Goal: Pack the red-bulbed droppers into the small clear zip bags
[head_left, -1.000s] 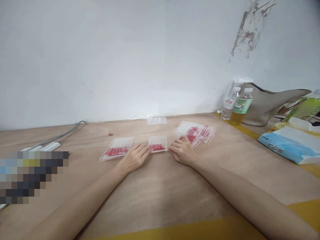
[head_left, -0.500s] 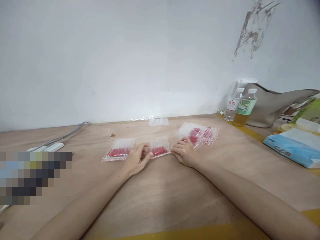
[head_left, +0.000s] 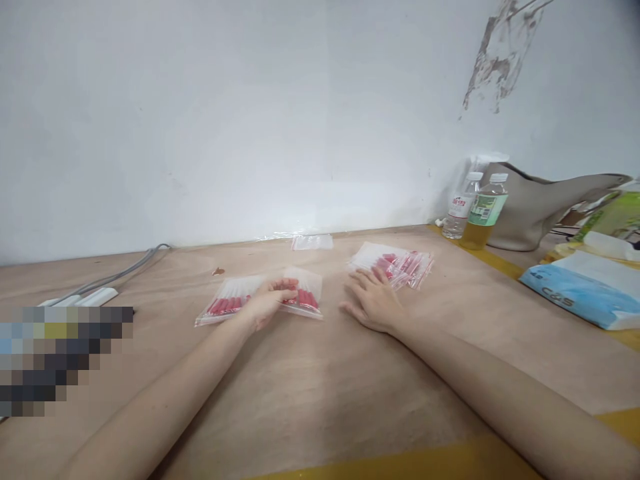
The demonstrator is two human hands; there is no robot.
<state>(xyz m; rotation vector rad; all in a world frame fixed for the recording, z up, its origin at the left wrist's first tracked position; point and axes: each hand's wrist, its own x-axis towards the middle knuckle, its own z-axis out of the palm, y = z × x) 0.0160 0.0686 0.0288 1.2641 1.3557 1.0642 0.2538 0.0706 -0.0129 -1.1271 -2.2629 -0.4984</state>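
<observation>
My left hand (head_left: 270,303) pinches the left side of a clear zip bag (head_left: 309,300) holding several red-ended sticks. That bag tilts slightly over the table. Under and beside my left wrist lies another zip bag (head_left: 225,305) with the same red-ended contents, partly hidden by the hand. My right hand (head_left: 375,300) rests with fingers spread at the near edge of a pile of zip bags (head_left: 393,263). These overlap each other and also show red pieces inside. My right fingers cover a corner of the pile; nothing shows in their grasp.
A flat, clear bag (head_left: 313,242) lies by the wall. Two bottles (head_left: 480,217) and a grey bag (head_left: 520,213) stand at the back right, with a blue tissue pack (head_left: 570,293) nearer. At left are a cable (head_left: 135,267) and a white power strip (head_left: 95,298).
My left hand has taken hold of the middle bag and drawn it left toward the other bag. My right hand has let go of its edge and spread out beside the pile.
</observation>
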